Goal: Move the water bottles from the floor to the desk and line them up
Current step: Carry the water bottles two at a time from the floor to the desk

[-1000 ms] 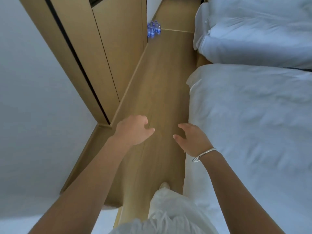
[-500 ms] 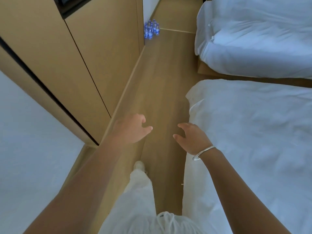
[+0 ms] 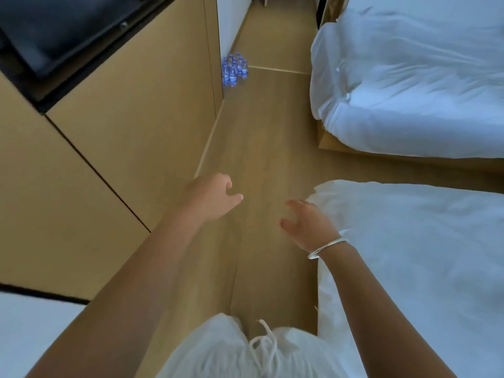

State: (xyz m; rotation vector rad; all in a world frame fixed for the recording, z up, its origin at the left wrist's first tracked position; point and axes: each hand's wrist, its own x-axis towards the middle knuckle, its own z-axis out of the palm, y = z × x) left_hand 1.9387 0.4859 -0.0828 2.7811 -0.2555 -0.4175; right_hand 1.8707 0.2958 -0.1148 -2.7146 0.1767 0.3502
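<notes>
I see the water bottles [image 3: 234, 69] far ahead, a tight cluster standing on the wooden floor [image 3: 261, 148] against the corner of the tan cabinet [image 3: 131, 126]. They are too small and blurred for me to count, and the cabinet edge hides part of the group. No desk shows that I can make out. My left hand [image 3: 214, 196] hangs in the air above the floor, fingers loosely curled, holding nothing. My right hand [image 3: 306, 223], a silver bangle [image 3: 326, 248] on its wrist, is likewise relaxed and empty, just beside the corner of the near bed [image 3: 409, 255]. A second bed [image 3: 409, 85] lies farther on, cut off by the frame. A dark screen [image 3: 68, 28] at top left is also cropped.
</notes>
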